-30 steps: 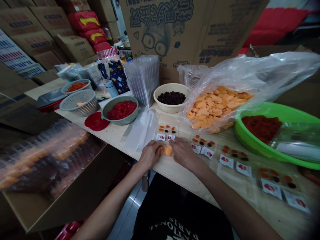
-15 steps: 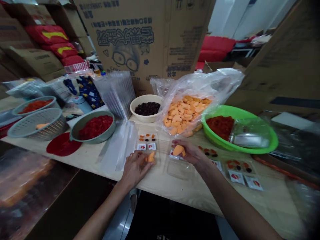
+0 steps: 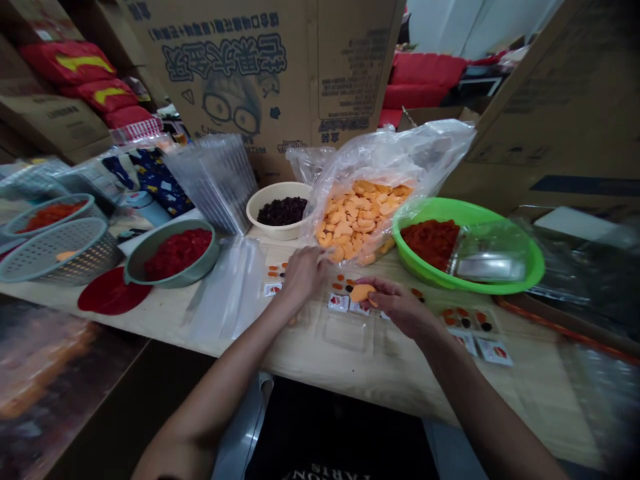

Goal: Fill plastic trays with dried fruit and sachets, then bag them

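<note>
Wooden table, cardboard box behind. Right hand pinches orange slices over white packets; left hand by the plastic bag, grip unclear. Slices look light, pliable, maybe tacky: hold by edges, gently.

We see pale orange slices in a clear bag, a bright green basin with deep red-orange pieces, and a cream bowl of near-black fruit. We also see a grey-green bowl of red fruit, a red disc, white sachets with red prints, a navy tote with scattered motifs, and a pale, wood-grained surface.
</note>
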`<state>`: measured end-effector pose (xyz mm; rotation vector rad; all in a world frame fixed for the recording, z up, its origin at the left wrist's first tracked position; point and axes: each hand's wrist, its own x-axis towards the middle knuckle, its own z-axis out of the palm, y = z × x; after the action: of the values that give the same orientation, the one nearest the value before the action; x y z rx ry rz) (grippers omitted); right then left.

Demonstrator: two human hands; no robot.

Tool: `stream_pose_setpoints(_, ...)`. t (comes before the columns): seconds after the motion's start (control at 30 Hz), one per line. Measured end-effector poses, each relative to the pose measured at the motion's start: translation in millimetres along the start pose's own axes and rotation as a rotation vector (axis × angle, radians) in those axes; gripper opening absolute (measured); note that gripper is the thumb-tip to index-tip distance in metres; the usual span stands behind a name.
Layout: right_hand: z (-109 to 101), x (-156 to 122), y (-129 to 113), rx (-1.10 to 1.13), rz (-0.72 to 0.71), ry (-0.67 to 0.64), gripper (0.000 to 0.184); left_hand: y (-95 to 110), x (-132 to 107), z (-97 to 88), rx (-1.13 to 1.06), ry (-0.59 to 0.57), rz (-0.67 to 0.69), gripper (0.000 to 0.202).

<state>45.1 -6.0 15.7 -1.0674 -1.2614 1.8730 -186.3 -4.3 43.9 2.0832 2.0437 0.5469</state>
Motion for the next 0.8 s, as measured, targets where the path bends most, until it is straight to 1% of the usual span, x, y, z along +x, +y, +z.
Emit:
stream_pose_setpoints(0.03, 0, -4, -1, -0.081, -0.023, 0.008, 0.038, 9, 24, 9.1, -0.025, -0.059, -0.017, 0.033)
stream_pose_setpoints(0.07, 0, -8, -1, -0.158, -0.052, 0.028, 0.038, 17, 46, 18.8, -0.031, -0.123, -0.069, 0.034)
stream_pose_setpoints(0.1, 0, -13, 0, -0.232, -0.083, 0.053, 0.036, 23, 64, 28.0, -0.033, -0.193, -0.116, 0.041)
stream_pose_setpoints(0.13, 0, -18, 2, -0.307, -0.112, 0.077, 0.032, 28, 78, 35.7, -0.036, -0.224, -0.141, 0.052)
stream_pose_setpoints(0.17, 0, -23, 6, -0.386, -0.135, 0.098, 0.027, 31, 88, 41.2, -0.040, -0.242, -0.161, 0.062)
stream_pose_setpoints(0.2, 1, -27, 9, -0.473, -0.155, 0.110, 0.023, 33, 93, 43.9, -0.050, -0.234, -0.168, 0.070)
stream_pose_setpoints(0.23, 2, -32, 14, -0.564, -0.176, 0.115, 0.019, 33, 94, 43.6, -0.056, -0.202, -0.167, 0.074)
stream_pose_setpoints(0.27, 3, -35, 18, -0.649, -0.204, 0.113, 0.018, 32, 91, 40.4, -0.074, -0.153, -0.164, 0.074)
stream_pose_setpoints(0.33, 6, -40, 26, -0.765, -0.276, 0.110, 0.019, 26, 76, 27.0, -0.212, -0.036, -0.154, 0.062)
stream_pose_setpoints(0.37, 7, -41, 29, -0.789, -0.302, 0.109, 0.021, 22, 65, 18.2, -0.351, -0.006, -0.152, 0.054)
stream_pose_setpoints(0.4, 8, -41, 32, -0.791, -0.312, 0.109, 0.023, 18, 51, 9.1, -0.529, -0.021, -0.160, 0.045)
stream_pose_setpoints(0.43, 8, -40, 34, -0.779, -0.305, 0.110, 0.024, 14, 36, 0.5, -0.729, -0.077, -0.185, 0.038)
stream_pose_setpoints(0.47, 7, -39, 35, -0.758, -0.291, 0.117, 0.024, 11, 19, -6.7, -0.920, -0.166, -0.229, 0.032)
stream_pose_setpoints(0.53, 5, -37, 38, -0.728, -0.262, 0.128, 0.024, 5, -15, -14.5, -1.181, -0.336, -0.366, 0.025)
stream_pose_setpoints(0.57, 4, -36, 39, -0.733, -0.251, 0.127, 0.023, 4, -31, -14.5, -1.254, -0.387, -0.441, 0.025)
stream_pose_setpoints(0.6, 4, -36, 40, -0.753, -0.245, 0.117, 0.021, 3, -46, -11.8, -1.298, -0.404, -0.511, 0.029)
stream_pose_setpoints(0.67, 6, -39, 42, -0.819, -0.250, 0.073, 0.019, 5, -72, -0.3, -1.333, -0.369, -0.596, 0.039)
stream_pose_setpoints(0.73, 13, -43, 46, -0.908, -0.296, 0.042, 0.019, 9, -90, 15.3, -1.314, -0.272, -0.589, 0.046)
stream_pose_setpoints(0.8, 22, -47, 51, -1.042, -0.366, 0.071, 0.020, 14, -103, 29.8, -1.226, -0.113, -0.513, 0.045)
